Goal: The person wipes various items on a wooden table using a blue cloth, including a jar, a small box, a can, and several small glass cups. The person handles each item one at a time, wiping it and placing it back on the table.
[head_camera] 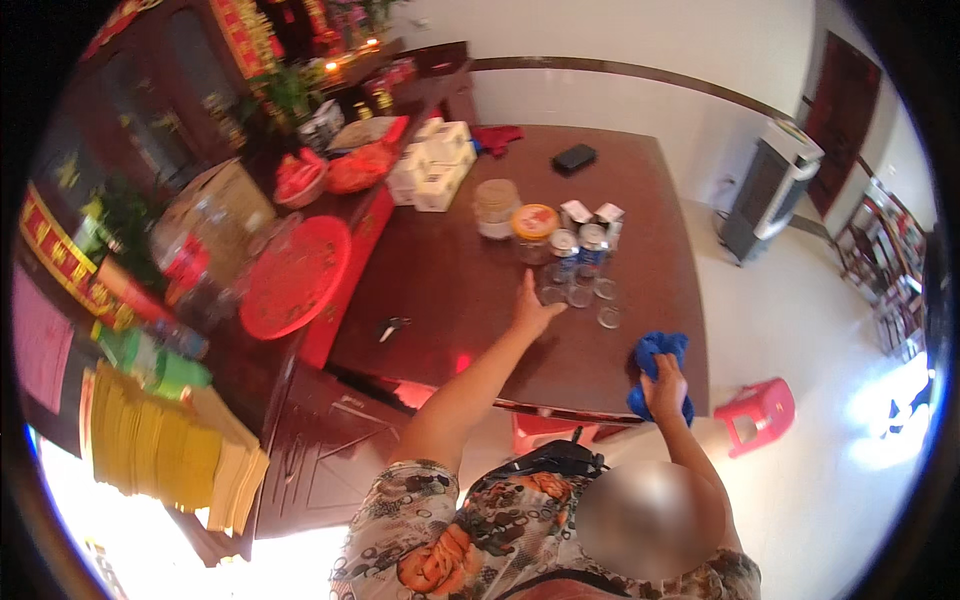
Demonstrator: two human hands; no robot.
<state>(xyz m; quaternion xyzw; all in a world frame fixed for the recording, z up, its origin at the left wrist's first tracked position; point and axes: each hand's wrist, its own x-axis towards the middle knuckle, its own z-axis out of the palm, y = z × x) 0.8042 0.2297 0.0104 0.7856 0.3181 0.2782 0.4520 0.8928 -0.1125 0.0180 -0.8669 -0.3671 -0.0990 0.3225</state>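
My left hand (pixel 537 309) reaches over the brown table (pixel 450 300) with thumb and fingers spread, at the near left side of several small clear glasses (pixel 578 295); whether it touches the nearest glass I cannot tell. My right hand (pixel 665 388) grips a blue cloth (pixel 661 346) at the table's near right corner. Just behind the glasses stand two drink cans (pixel 591 247), with small white boxes (pixel 577 212) behind them. A jar with an orange-rimmed lid (pixel 535 223) and a jar with a tan lid (pixel 496 206) stand to their left.
Keys (pixel 391 327) lie on the table's left part, a black case (pixel 574 159) towards its far edge. White boxes (pixel 442 169) are stacked at the far left. A red round tray (pixel 296 277) rests on the left cabinet. A red plastic stool (pixel 757 414) stands right of the table.
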